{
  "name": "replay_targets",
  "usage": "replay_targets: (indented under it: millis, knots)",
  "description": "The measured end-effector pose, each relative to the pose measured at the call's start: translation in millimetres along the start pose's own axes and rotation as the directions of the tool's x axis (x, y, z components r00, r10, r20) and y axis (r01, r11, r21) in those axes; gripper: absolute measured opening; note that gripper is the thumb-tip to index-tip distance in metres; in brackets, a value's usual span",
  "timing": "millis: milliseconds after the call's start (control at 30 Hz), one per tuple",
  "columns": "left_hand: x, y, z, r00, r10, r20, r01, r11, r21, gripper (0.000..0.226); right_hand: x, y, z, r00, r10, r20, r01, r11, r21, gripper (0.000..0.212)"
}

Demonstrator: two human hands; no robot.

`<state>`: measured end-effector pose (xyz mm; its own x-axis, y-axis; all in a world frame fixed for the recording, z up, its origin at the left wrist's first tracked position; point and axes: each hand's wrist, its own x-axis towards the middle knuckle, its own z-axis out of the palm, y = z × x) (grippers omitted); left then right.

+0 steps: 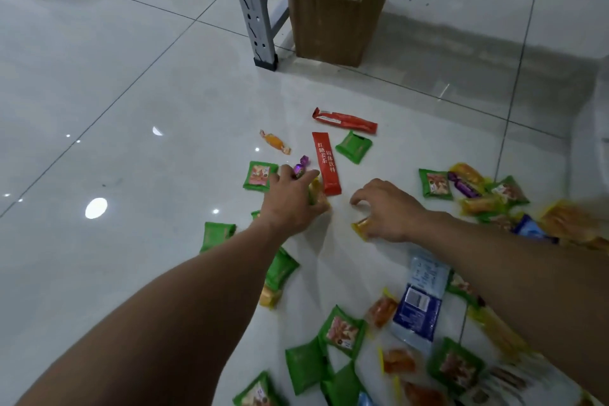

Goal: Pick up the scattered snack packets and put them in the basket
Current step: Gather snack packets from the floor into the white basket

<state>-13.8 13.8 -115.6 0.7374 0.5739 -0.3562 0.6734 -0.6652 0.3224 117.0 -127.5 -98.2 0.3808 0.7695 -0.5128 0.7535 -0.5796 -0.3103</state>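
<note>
Glossy white tile point(115, 109) stretches wide left of the scattered snack packets point(342, 330); a shelf post point(260, 26) and cardboard box point(329, 26) stand beyond. Left hand point(290, 204) curls its fingers round a yellow packet point(317, 194) at the lower edge of the red sachet point(325, 163). Right hand point(390, 211) arches bent fingers over an orange packet point(361, 227), grip unclear.

One readable label among the packets

You can read white Chinese characters running down the red stick sachet point(326, 163): 红糖姜茶 in one column and 固体饮料 beside it. The small white print on the other red packet point(344, 120), the pale panel on the blue packet point(418, 303) and the printing on the green packets point(435, 184) are too blurred for you to make out.
</note>
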Motion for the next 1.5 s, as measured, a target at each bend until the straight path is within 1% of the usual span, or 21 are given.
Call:
replay_targets:
  millis: [100, 233, 333, 467, 567, 667, 733, 800, 933, 1000, 1133, 1233, 1300, 1367, 1467, 1500]
  knots:
    - [4.7, 7.5, 6.0, 0.998, -0.033, -0.044, 0.03, 0.998, -0.055, 0.063, 5.2, 3.6, 3.9, 0.999, 0.017, -0.046, -0.013, 0.996, 0.084, 0.05]
    - [8.5, 12.6, 6.4, 0.994, -0.097, -0.054, 0.08, 0.962, -0.259, 0.06, 7.5, 9.4, 9.4, 0.994, 0.081, -0.075, -0.063, 0.973, 0.222, 0.038]
    - [7.1, 12.5, 2.1, 0.995, -0.085, -0.055, 0.058, 0.923, -0.381, 0.055, 7.5, 12.5, 14.2, 0.983, 0.142, -0.116, -0.094, 0.933, 0.346, 0.033]
    - [2.1, 13.4, -1.7, 0.989, -0.113, -0.094, 0.055, 0.877, -0.478, 0.042, 4.4, 12.5, 8.3, 0.953, 0.237, -0.19, -0.106, 0.845, 0.525, 0.026]
    - [-2.6, 17.2, -5.7, 0.985, -0.134, -0.107, 0.056, 0.84, -0.539, 0.03, -2.5, 9.6, -1.5, 0.924, 0.314, -0.217, -0.088, 0.728, 0.68, 0.021]
    - [-8.7, 23.5, -10.1, 0.981, -0.144, -0.133, 0.041, 0.813, -0.581, 0.025, -8.6, 8.3, -11.8, 0.912, 0.359, -0.198, -0.067, 0.608, 0.791, 0.019]
    - [-14.8, 32.7, -15.0, 0.98, -0.147, -0.135, 0.028, 0.772, -0.635, 0.026, -17.1, 9.0, -20.3, 0.91, 0.366, -0.195, -0.042, 0.548, 0.835, 0.02]
    - [-20.0, 44.2, -21.6, 0.981, -0.133, -0.145, 0.006, 0.758, -0.652, 0.028, -27.6, 12.3, -30.7, 0.9, 0.384, -0.208, -0.019, 0.512, 0.859, 0.022]
    - [-26.0, 76.6, -39.7, 0.982, -0.057, -0.182, -0.084, 0.725, -0.683, 0.032, -52.7, 26.6, -58.9, 0.855, 0.437, -0.278, 0.036, 0.484, 0.874, 0.024]
    - [-26.7, 97.9, -49.4, 0.978, -0.014, -0.208, -0.134, 0.721, -0.68, 0.031, -66.5, 36.4, -74.1, 0.825, 0.465, -0.321, 0.085, 0.461, 0.884, 0.025]
    - [-24.7, 149.3, -65.7, 0.958, 0.09, -0.271, -0.248, 0.732, -0.634, 0.024, -96.9, 61.7, -100.8, 0.737, 0.548, -0.396, 0.158, 0.43, 0.889, 0.025]
    - [-25.8, 194.5, -69.4, 0.952, 0.136, -0.273, -0.29, 0.684, -0.669, 0.022, -124.1, 88.3, -115.5, 0.669, 0.614, -0.419, 0.19, 0.404, 0.895, 0.024]
    - [-26.9, 225.5, -67.8, 0.944, 0.177, -0.279, -0.323, 0.672, -0.667, 0.022, -143.2, 109.6, -121.3, 0.619, 0.658, -0.428, 0.214, 0.384, 0.898, 0.023]
    - [-26.3, 255.4, -62.8, 0.934, 0.233, -0.271, -0.356, 0.66, -0.661, 0.023, -161.1, 133.2, -125.2, 0.552, 0.711, -0.435, 0.219, 0.38, 0.899, 0.021]
    - [-25.2, 299.5, -52.4, 0.917, 0.316, -0.243, -0.396, 0.645, -0.653, 0.022, -186.9, 173.6, -129.3, 0.418, 0.803, -0.425, 0.212, 0.368, 0.905, 0.02]
    - [-24.1, 313.1, -48.3, 0.911, 0.341, -0.231, -0.405, 0.643, -0.649, 0.022, -194.8, 187.2, -129.6, 0.383, 0.825, -0.415, 0.208, 0.361, 0.909, 0.02]
